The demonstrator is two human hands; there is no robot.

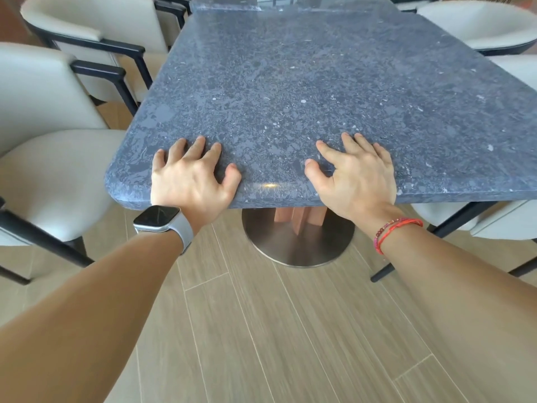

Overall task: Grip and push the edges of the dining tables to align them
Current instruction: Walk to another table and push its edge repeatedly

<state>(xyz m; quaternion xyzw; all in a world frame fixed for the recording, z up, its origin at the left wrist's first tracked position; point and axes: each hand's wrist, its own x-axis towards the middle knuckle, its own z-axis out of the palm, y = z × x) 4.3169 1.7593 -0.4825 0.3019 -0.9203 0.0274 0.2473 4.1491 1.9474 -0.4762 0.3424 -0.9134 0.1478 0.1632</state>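
A grey-blue speckled stone dining table (290,82) fills the upper middle of the view, its rounded near edge facing me. My left hand (190,177) lies palm down over that near edge, left of centre, fingers spread on the top. My right hand (356,173) rests the same way to the right of centre. Both palms press against the rim. A second table top (229,2) of the same stone adjoins the far end, its edge sitting slightly offset to the left.
Cream upholstered chairs with black frames stand along the left side (52,117) and the right side (479,21). A round brushed-metal pedestal base (296,239) stands under the table on wood-look floor tiles (261,330).
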